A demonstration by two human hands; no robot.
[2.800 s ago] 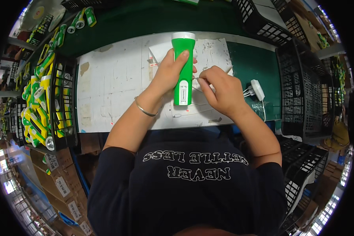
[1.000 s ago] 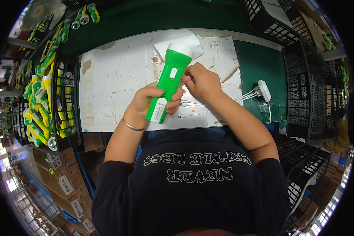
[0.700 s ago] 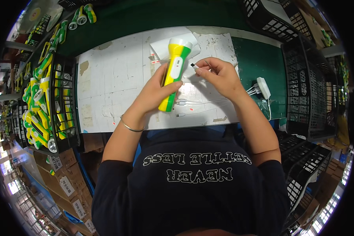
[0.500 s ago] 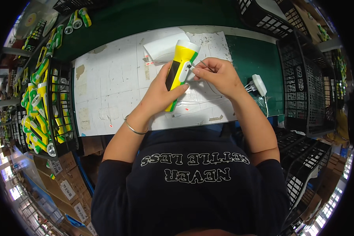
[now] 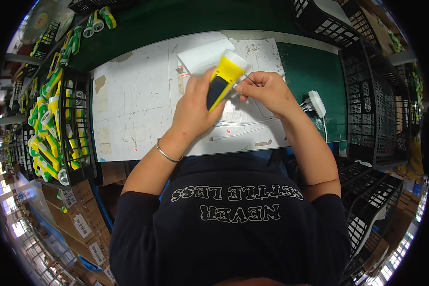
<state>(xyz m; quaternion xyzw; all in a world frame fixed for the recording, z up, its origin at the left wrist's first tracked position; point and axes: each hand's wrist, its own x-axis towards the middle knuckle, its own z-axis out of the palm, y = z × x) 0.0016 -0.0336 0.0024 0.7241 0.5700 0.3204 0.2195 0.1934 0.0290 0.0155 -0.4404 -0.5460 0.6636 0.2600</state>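
A yellow flashlight [image 5: 229,70] with a white head and a dark flat panel is gripped in my left hand [image 5: 191,106], its head tilted up and to the right. My right hand [image 5: 270,94] pinches a thin white cable [image 5: 261,110] close to the flashlight's right side; the cable's tip is hidden behind my fingers and the flashlight. A thin dark rod [image 5: 249,79] also sticks out from the same fingers. Whether the cable's tip touches the flashlight, I cannot tell.
A white cable with a plug [image 5: 243,131] lies on the white board [image 5: 128,105]. A white charger [image 5: 315,105] sits on the right. Yellow and green flashlights [image 5: 47,148] fill the black basket [image 5: 81,164] at left. Black crates [image 5: 374,105] stand at right; white wrap [image 5: 205,55] lies behind the flashlight.
My left hand has turned the flashlight so its dark panel faces up and its switch side is turned away. The flashlight leans further right. My right hand stays pinched beside it.
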